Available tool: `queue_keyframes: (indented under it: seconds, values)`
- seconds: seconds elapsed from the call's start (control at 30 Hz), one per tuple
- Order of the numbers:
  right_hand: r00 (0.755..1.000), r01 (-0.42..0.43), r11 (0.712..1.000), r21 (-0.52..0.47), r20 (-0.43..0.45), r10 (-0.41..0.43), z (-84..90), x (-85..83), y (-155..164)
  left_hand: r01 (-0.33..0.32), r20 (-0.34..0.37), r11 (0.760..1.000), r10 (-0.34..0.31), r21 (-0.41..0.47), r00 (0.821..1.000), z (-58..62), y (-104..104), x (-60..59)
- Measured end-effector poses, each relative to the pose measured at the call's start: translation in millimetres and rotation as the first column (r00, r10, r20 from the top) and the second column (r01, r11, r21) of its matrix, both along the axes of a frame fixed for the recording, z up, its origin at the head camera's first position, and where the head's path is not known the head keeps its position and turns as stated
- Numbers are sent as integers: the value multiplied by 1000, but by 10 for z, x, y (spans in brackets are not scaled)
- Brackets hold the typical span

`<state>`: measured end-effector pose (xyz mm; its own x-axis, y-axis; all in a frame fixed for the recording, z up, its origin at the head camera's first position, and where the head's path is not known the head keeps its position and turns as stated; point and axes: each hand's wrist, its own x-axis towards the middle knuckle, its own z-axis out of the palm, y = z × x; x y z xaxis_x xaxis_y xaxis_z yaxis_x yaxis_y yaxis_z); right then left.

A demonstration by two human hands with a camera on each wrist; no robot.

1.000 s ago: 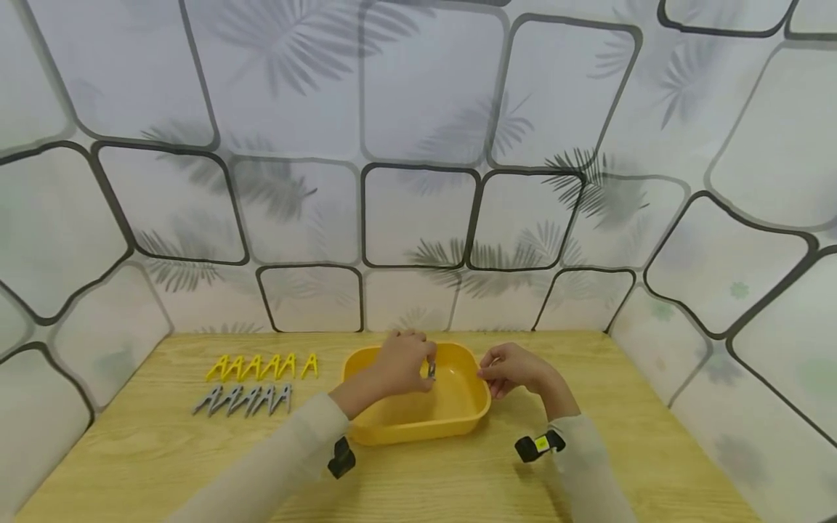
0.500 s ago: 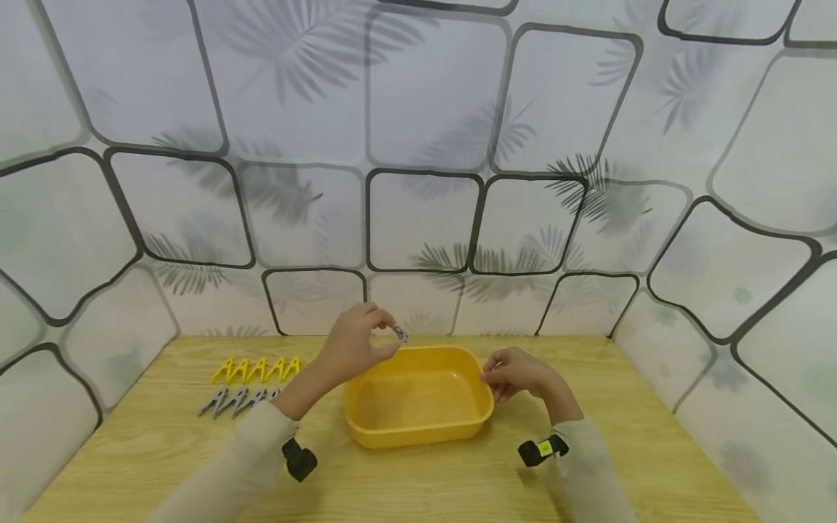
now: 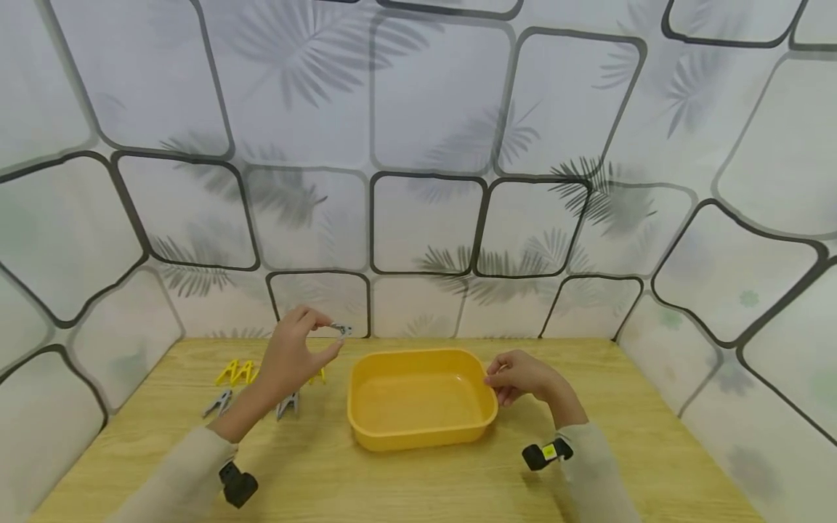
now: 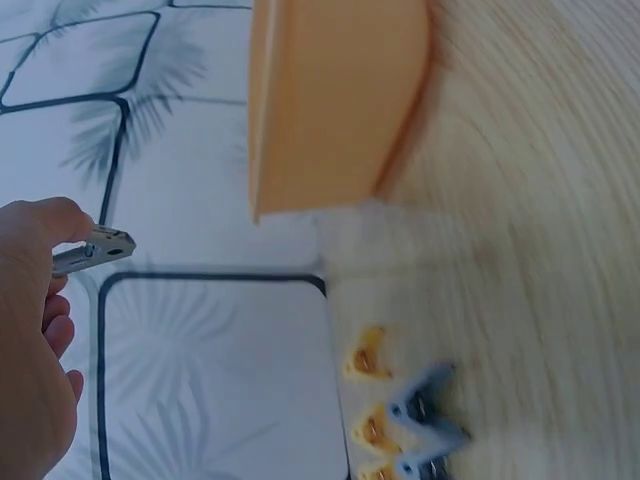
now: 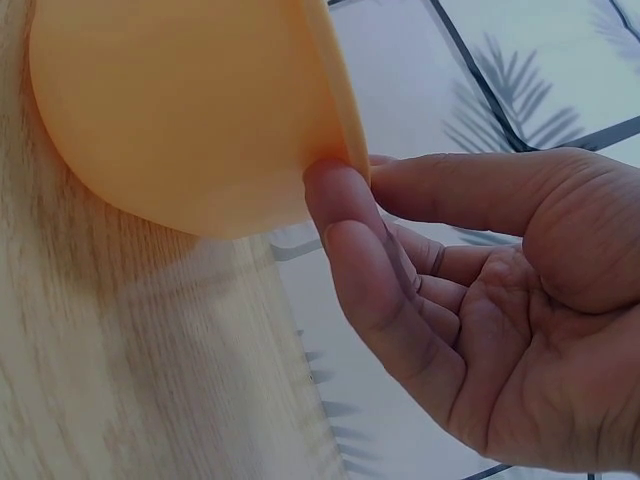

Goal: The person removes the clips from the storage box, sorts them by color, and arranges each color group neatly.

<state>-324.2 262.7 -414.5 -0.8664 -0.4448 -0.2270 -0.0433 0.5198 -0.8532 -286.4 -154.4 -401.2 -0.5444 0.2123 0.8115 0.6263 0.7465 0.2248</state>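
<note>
My left hand (image 3: 293,354) pinches a grey clothespin (image 3: 342,330) between thumb and fingers, raised above the table left of the yellow basin (image 3: 421,439). In the left wrist view the grip on this clothespin (image 4: 95,250) shows from the side. My right hand (image 3: 526,378) holds the basin's right rim, and the right wrist view shows thumb and fingertips on either side of that rim (image 5: 345,95). The basin stands upright, with nothing visible inside.
Yellow clothespins (image 3: 237,372) and grey clothespins (image 3: 288,405) stand in two rows on the left of the wooden table (image 3: 418,487), partly hidden by my left forearm. A patterned wall covering (image 3: 425,218) rises behind the table and at both sides.
My left hand has risen from inside the basin and swung left, still pinching the grey clothespin. The right hand keeps its hold on the rim.
</note>
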Motion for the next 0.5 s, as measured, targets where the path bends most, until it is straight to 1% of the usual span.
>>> queue_keyframes:
  seconds: [0.1, 0.23, 0.4, 0.5]
  values:
    - [1000, -4, 1000, -9, 1, 4, 3, 3, 7, -21, -13, 1000, 21, -23, 1000, -44, -123, 25]
    - [1000, -6, 1000, -14, 0, 6, -5, -1, 19, -39, -25, 996, 37, -86, 999, -133, -265, 57]
    - [1000, -8, 1000, -19, -5, 8, -16, -4, 26, -53, -68, 977, 40, -207, 997, -283, -386, 74]
    - [1000, -10, 1000, -22, -6, 10, -10, -7, 24, -66, -83, 967, 47, -245, 995, -367, -417, 84]
